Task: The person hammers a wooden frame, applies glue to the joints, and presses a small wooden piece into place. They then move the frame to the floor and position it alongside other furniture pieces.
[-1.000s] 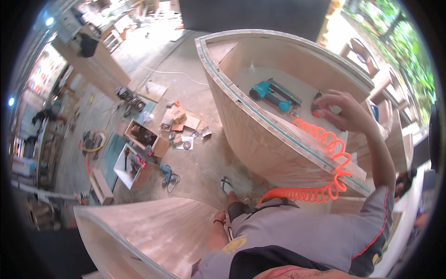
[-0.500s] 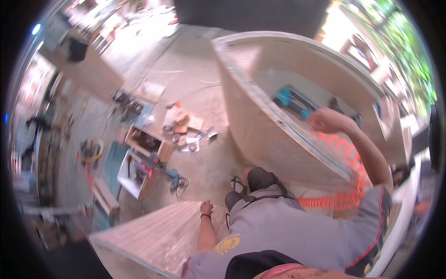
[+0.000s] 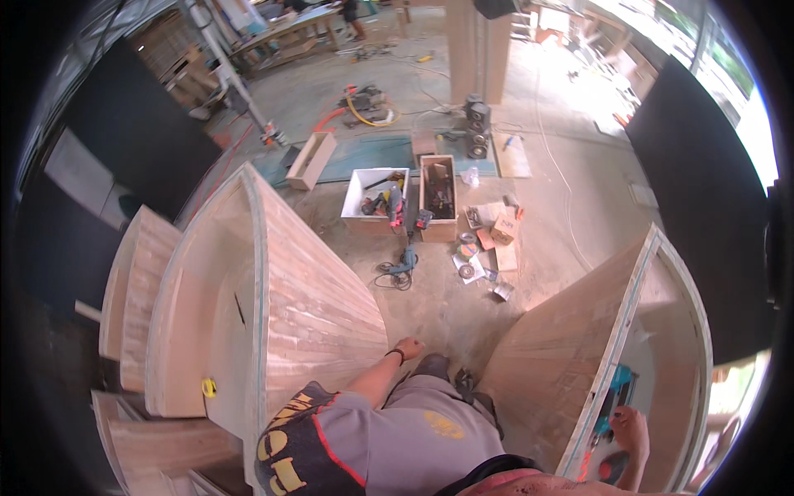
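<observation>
Fingers of my right hand [image 3: 630, 426] hide whether it grips the teal power tool [image 3: 613, 397] just beyond; left hand [image 3: 408, 347] is fisted, empty.

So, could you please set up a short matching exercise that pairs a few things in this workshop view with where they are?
Things:
1. left hand
2. right hand
3. teal power tool
4. yellow tape measure

Places:
A. inside the left wooden shell, near its lower end
B. against the outer planked side of the left wooden shell
C. inside the right wooden shell, just above the right hand
D. inside the right wooden shell, just below the teal tool

Pairs: 1-B, 2-D, 3-C, 4-A
</observation>
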The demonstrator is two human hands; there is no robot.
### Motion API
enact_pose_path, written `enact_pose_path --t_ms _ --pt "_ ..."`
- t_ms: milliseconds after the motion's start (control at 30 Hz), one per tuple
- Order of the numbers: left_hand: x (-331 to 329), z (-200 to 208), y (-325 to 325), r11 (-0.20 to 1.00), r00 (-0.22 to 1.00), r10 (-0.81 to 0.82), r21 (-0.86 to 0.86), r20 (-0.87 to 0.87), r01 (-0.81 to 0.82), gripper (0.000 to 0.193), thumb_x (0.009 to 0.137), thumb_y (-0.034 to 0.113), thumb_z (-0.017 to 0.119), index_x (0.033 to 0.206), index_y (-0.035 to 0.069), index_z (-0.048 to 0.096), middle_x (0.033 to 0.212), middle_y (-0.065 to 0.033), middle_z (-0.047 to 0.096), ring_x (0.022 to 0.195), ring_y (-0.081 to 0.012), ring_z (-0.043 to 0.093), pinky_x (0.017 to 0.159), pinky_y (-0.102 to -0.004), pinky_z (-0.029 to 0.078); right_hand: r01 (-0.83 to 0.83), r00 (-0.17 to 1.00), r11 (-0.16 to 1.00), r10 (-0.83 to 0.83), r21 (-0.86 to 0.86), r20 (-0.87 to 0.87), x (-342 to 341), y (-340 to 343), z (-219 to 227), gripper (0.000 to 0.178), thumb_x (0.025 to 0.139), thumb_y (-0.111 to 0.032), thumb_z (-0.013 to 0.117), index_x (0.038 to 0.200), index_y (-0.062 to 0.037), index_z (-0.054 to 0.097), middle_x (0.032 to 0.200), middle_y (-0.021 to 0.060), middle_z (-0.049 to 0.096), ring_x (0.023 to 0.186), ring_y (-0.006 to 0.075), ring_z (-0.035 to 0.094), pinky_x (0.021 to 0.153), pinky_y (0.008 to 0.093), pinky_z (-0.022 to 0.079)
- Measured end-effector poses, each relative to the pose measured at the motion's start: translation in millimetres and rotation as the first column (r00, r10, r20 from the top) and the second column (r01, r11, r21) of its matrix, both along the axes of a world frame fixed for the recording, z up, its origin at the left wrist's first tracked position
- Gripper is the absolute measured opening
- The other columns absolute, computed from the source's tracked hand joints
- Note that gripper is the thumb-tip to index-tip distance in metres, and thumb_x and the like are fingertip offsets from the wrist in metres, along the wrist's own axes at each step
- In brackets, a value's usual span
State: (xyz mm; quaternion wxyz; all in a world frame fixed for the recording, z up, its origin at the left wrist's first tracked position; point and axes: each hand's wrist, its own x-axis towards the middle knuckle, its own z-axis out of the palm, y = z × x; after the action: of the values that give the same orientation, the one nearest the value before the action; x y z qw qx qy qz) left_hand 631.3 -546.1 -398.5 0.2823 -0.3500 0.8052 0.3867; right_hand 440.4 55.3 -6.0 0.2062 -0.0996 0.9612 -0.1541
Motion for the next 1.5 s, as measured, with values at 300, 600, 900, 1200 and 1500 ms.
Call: enact_pose_path --t_ms 300,600,900,1200,1500 --pt "2.1 204.8 54.9 0.969 0.789 0.234 0.072 -0.568 -0.237 0.046 0.101 0.040 0.063 0.127 0.003 0.067 0.114 -0.0201 0.074 0.109 -0.0332 0.071 0.096 -0.0426 0.055 -0.364 0.798 0.856 0.084 -0.367 -0.597 -52.9 -122.6 99.0 0.020 0.100 -0.004 0.062 0.118 0.0048 0.067 0.091 0.0139 0.064 0.085 0.0254 0.065 0.079 0.0364 0.052" --pt "171.8 458.9 65.4 0.744 0.401 0.267 -0.077 -0.876 -0.664 0.030 0.104 0.019 0.064 0.127 0.001 0.068 0.117 -0.0117 0.074 0.103 -0.0185 0.072 0.089 -0.0329 0.056 -0.885 0.327 0.461 0.515 -0.065 -0.792 -77.0 -241.5 150.7 0.016 0.103 -0.003 0.060 0.114 0.0050 0.069 0.100 0.0166 0.066 0.087 0.0285 0.065 0.077 0.0383 0.053" --pt "355.0 471.0 79.6 0.231 0.542 0.370 -0.490 -0.755 -0.841 0.029 0.100 0.026 0.067 0.119 0.004 0.070 0.106 -0.0138 0.074 0.094 -0.0307 0.071 0.082 -0.0417 0.057 -0.986 0.123 0.167 0.699 -0.006 -0.704 0.1 -380.9 170.5 0.015 0.101 0.000 0.061 0.114 0.0057 0.067 0.098 0.0151 0.065 0.085 0.0277 0.063 0.077 0.0382 0.051" --pt "371.3 424.2 103.2 0.118 0.562 0.296 -0.554 -0.772 -0.824 0.039 0.095 0.034 0.070 0.122 0.006 0.067 0.118 -0.0137 0.067 0.105 -0.0351 0.064 0.089 -0.0454 0.052 -0.978 -0.163 -0.210 0.797 -0.014 -0.581 110.4 -531.9 156.8 0.019 0.094 0.002 0.064 0.111 0.0064 0.070 0.097 0.0191 0.066 0.091 0.0346 0.065 0.082 0.0431 0.052" --pt "312.4 388.0 150.2 -0.290 0.515 0.511 -0.702 -0.688 -0.650 0.044 0.086 0.032 0.071 0.123 0.009 0.069 0.138 -0.0129 0.060 0.139 -0.0283 0.050 0.125 -0.0534 0.029 -0.648 -0.633 -0.760 0.568 -0.041 -0.526 212.8 -648.2 109.0 0.020 0.102 -0.006 0.062 0.118 0.0046 0.069 0.110 0.0135 0.067 0.099 0.0253 0.063 0.088 0.0350 0.051"
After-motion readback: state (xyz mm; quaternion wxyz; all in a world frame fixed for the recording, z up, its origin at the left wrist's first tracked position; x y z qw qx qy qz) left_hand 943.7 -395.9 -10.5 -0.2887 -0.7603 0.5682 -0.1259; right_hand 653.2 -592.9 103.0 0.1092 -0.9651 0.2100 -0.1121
